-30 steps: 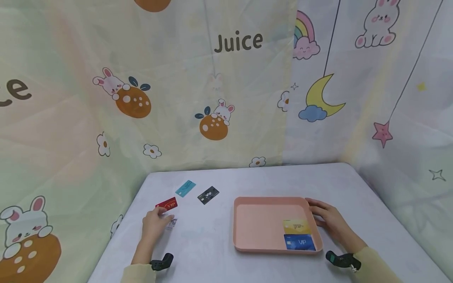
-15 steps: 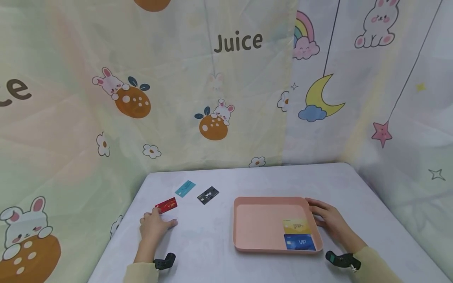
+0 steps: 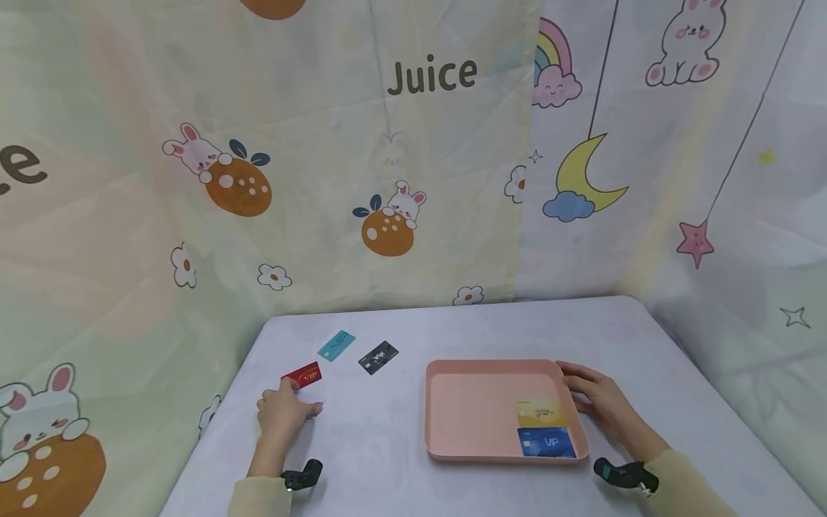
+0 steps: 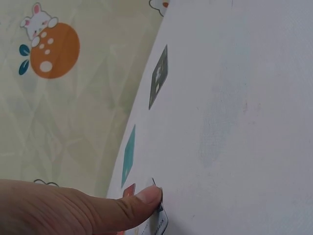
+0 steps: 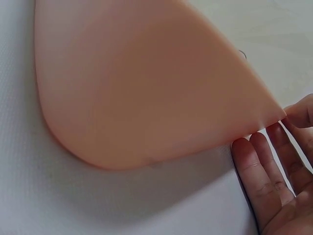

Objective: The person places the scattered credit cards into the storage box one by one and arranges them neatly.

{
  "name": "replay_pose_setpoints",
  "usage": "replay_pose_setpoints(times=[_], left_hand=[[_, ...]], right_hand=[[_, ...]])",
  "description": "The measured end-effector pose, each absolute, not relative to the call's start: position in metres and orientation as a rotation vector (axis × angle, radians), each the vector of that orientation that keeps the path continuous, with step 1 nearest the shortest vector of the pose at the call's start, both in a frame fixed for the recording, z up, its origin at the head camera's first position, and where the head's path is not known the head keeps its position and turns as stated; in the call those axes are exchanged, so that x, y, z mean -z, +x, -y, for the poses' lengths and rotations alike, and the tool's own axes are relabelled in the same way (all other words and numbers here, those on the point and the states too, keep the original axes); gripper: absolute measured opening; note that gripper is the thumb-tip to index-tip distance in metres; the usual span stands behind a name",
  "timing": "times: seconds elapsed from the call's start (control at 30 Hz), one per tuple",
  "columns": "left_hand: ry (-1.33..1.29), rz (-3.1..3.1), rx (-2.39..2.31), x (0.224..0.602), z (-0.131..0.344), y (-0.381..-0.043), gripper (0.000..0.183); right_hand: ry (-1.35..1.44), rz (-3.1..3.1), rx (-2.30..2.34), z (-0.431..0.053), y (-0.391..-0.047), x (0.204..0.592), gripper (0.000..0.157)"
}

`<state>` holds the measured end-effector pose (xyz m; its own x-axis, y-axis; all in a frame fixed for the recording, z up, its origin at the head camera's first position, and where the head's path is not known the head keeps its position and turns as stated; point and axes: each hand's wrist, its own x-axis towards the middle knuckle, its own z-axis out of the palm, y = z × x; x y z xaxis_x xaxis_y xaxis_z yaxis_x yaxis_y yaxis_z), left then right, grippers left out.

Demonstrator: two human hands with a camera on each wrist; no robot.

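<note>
At the table's left side my left hand (image 3: 282,415) pinches a white card (image 4: 157,223) with printed digits, which the head view hides beneath the hand. In the left wrist view, the thumb (image 4: 132,205) presses on that card. A red VIP card (image 3: 306,375) lies just beyond the fingers, partly covered by them. On the right, my right hand (image 3: 607,406) rests at the right wall of a pink tray (image 3: 472,409). Its nearly straight fingers (image 5: 247,154) touch the outside of the tray. Inside the tray lie a gold card (image 3: 541,414) and a blue VIP card (image 3: 547,442).
A teal card (image 3: 336,346) and a black Vip card (image 3: 378,357) lie farther back on the white table (image 3: 388,467). Curtains printed with cartoon rabbits (image 3: 388,230) hang behind the table and along both sides.
My left hand has shifted slightly right, and the patterned white card seen by its thumb a second ago is now hidden there in the head view. The right hand and tray stay put.
</note>
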<state>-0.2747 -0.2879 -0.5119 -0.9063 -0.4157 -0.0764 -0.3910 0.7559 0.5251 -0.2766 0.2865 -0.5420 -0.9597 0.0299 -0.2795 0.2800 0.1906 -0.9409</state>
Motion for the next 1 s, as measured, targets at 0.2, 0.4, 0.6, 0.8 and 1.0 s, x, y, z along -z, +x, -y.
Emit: replay_pose_setpoints(times=[0.2, 0.4, 0.6, 0.8, 1.0], left_hand=[[0.621, 2.847, 0.846, 0.512, 0.288, -0.275, 0.062], [0.549, 2.833, 0.886, 0.509, 0.289, -0.275, 0.056], [0.537, 2.804, 1.031, 0.505, 0.287, -0.276, 0.042], [0.509, 2.742, 1.097, 0.503, 0.284, -0.279, 0.026], [0.444, 2.687, 1.143, 0.501, 0.279, -0.281, 0.022]], right_hand=[[0.318, -2.296, 1.833, -0.284, -0.277, 0.542, 0.065], [0.326, -2.311, 1.831, -0.284, -0.276, 0.542, 0.064], [0.313, -2.308, 1.834, -0.284, -0.277, 0.543, 0.065], [0.297, -2.306, 1.83, -0.284, -0.277, 0.542, 0.066], [0.309, -2.305, 1.827, -0.284, -0.276, 0.542, 0.065]])
